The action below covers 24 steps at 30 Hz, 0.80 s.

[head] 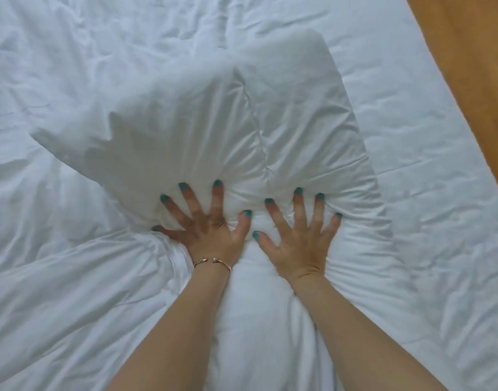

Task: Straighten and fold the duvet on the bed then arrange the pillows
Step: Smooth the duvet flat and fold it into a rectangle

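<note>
Where white meets white, pillow (214,131) edge hard to see; left hand (211,224), right hand (298,232) press pillow, fingers spread flat.

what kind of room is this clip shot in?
Most likely a bedroom. Both hands, left hand and right hand, press flat on a white pillow lying on a rumpled white duvet, with wooden floor beside the bed.

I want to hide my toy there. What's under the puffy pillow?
Wrinkled white bedding shows all around the pillow. Both hands, left hand and right hand, press it flat. Anything beneath is covered.
</note>
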Each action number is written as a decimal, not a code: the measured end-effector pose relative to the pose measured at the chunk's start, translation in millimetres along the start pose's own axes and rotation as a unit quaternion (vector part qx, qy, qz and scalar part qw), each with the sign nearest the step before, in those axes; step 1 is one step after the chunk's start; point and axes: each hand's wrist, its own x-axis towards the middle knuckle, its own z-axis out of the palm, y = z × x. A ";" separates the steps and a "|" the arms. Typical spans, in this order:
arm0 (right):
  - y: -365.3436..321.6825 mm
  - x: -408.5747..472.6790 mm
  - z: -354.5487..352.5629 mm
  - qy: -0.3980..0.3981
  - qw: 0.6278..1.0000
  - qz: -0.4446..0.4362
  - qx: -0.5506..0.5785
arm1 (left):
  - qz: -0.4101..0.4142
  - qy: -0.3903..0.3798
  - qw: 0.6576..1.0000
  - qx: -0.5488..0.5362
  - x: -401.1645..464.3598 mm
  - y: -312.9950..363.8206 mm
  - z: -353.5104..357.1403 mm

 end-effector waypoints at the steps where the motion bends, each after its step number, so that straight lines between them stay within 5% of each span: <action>1: 0.9 -0.3 3.2 0.002 1.000 -0.002 0.005 | -0.001 0.007 1.000 0.000 0.0 0.2 1.9; 24: 3.5 -9.2 17.0 0.012 1.000 -0.019 -0.005 | 0.009 0.082 0.997 -0.005 -7.0 2.9 2.5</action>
